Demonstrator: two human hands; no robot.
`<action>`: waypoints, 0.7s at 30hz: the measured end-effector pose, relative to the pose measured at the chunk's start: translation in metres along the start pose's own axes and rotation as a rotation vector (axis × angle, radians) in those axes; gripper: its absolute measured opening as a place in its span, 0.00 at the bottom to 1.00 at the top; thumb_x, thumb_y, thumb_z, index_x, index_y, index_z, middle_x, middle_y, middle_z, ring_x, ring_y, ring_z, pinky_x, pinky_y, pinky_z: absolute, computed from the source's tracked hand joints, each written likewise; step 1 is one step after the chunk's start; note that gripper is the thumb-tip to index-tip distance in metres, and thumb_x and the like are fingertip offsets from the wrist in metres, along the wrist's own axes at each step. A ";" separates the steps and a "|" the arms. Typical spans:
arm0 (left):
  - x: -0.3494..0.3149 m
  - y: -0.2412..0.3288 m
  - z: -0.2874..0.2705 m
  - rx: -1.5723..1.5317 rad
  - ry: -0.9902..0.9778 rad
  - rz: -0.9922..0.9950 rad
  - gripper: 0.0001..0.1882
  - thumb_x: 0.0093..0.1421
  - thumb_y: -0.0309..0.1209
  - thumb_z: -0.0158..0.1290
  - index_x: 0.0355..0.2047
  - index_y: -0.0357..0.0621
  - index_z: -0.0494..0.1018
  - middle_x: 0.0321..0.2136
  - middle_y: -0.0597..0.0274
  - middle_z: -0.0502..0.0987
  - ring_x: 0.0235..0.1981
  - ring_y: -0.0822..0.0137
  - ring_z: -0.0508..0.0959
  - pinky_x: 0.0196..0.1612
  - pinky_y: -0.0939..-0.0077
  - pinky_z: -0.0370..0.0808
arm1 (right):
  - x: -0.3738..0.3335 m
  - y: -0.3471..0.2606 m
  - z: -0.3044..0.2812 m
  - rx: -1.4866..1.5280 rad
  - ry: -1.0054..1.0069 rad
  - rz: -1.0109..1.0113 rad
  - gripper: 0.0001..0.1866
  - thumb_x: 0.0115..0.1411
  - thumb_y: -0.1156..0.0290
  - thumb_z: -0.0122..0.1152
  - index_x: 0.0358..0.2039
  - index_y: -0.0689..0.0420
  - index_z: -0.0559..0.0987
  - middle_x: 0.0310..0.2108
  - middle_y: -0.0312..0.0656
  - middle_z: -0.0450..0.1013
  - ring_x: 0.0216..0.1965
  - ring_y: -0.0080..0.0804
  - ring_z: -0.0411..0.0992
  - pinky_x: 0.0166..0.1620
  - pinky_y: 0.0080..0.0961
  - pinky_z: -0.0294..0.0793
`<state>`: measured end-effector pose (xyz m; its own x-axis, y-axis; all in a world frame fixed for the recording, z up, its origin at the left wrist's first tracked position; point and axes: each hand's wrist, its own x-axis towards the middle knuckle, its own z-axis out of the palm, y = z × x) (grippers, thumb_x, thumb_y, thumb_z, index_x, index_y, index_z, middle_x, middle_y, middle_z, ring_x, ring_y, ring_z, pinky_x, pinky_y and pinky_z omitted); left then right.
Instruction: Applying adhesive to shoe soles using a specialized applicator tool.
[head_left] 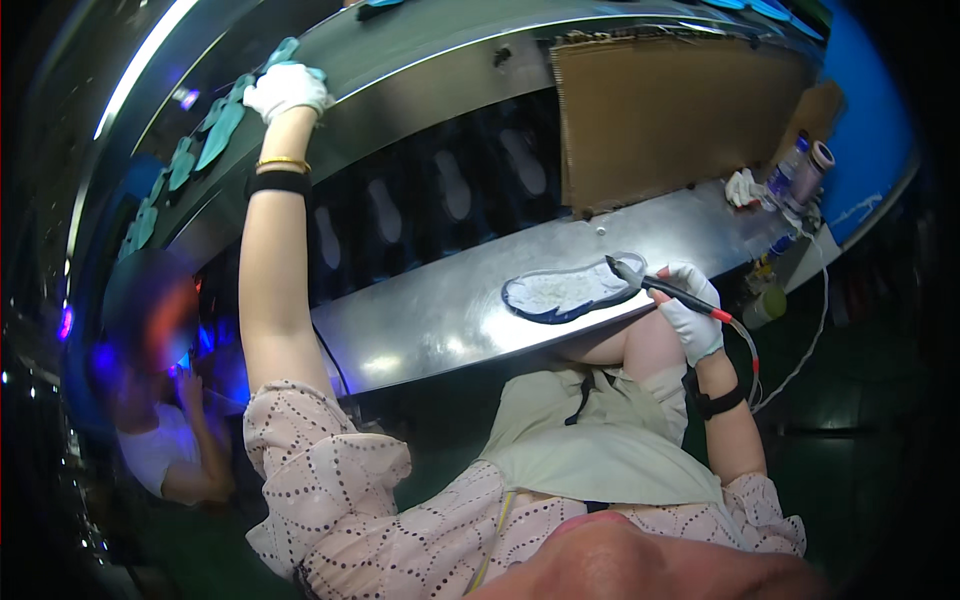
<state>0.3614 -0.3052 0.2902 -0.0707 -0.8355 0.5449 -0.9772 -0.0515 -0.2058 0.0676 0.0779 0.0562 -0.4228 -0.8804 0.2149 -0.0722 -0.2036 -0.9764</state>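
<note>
Right fingers (pixel 657 296) closed round a black pen-shaped tool (pixel 682 295), pale sole (pixel 565 292) just beside; left fingers (pixel 257 98) at teal piece (pixel 284 51), grip unclear

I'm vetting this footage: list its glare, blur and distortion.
Head view: glare whitens patches of the metal shelf; head view: the co-worker at left is blurred under bluish light; head view: the upper bench's metal side bends; head view: the shoe sole looks fairly clear.

Shoe factory line: teal sole-shaped pieces (pixel 221 138) on conveyor belt (pixel 400 40), grey sole shapes (pixel 454 186) in a row below, shoe sole (pixel 560 292) on steel workbench (pixel 420 330), co-worker (pixel 160 450) alongside.
</note>
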 end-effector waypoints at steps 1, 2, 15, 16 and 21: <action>-0.020 -0.011 -0.011 0.036 0.117 0.026 0.15 0.51 0.43 0.50 0.36 0.57 0.80 0.41 0.61 0.78 0.43 0.61 0.77 0.56 0.54 0.60 | 0.000 0.001 0.002 -0.035 -0.021 -0.038 0.10 0.53 0.82 0.60 0.36 0.62 0.73 0.35 0.37 0.74 0.36 0.18 0.70 0.43 0.15 0.69; -0.017 -0.031 -0.005 -0.086 0.031 0.051 0.15 0.50 0.47 0.51 0.35 0.60 0.80 0.41 0.61 0.78 0.44 0.59 0.76 0.56 0.54 0.58 | 0.000 0.003 0.004 -0.069 -0.043 -0.079 0.10 0.53 0.82 0.60 0.37 0.62 0.73 0.35 0.38 0.74 0.37 0.18 0.70 0.43 0.16 0.69; -0.177 -0.047 -0.034 -2.635 -0.011 0.344 0.15 0.64 0.40 0.41 0.24 0.44 0.64 0.19 0.62 0.67 0.19 0.66 0.66 0.27 0.67 0.70 | 0.001 0.000 0.019 0.095 0.069 0.009 0.12 0.54 0.80 0.58 0.40 0.59 0.73 0.34 0.33 0.71 0.33 0.16 0.68 0.38 0.13 0.68; -0.191 -0.029 -0.026 -2.743 -0.382 0.149 0.15 0.60 0.40 0.43 0.21 0.44 0.64 0.18 0.60 0.67 0.20 0.66 0.67 0.24 0.68 0.69 | 0.000 0.003 0.018 0.099 0.053 0.011 0.12 0.54 0.80 0.58 0.40 0.59 0.73 0.34 0.33 0.71 0.33 0.16 0.68 0.38 0.13 0.68; -0.322 0.077 0.073 -3.057 -1.510 -0.076 0.19 0.57 0.47 0.44 0.27 0.42 0.71 0.30 0.54 0.71 0.34 0.60 0.72 0.37 0.62 0.74 | -0.012 -0.002 0.012 0.081 0.053 0.051 0.13 0.55 0.79 0.56 0.42 0.58 0.73 0.34 0.32 0.70 0.32 0.15 0.67 0.34 0.11 0.66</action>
<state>0.3238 -0.0796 0.0397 -0.8265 -0.5109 0.2364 0.5629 -0.7572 0.3315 0.0835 0.0834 0.0554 -0.4717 -0.8669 0.1611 0.0233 -0.1949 -0.9805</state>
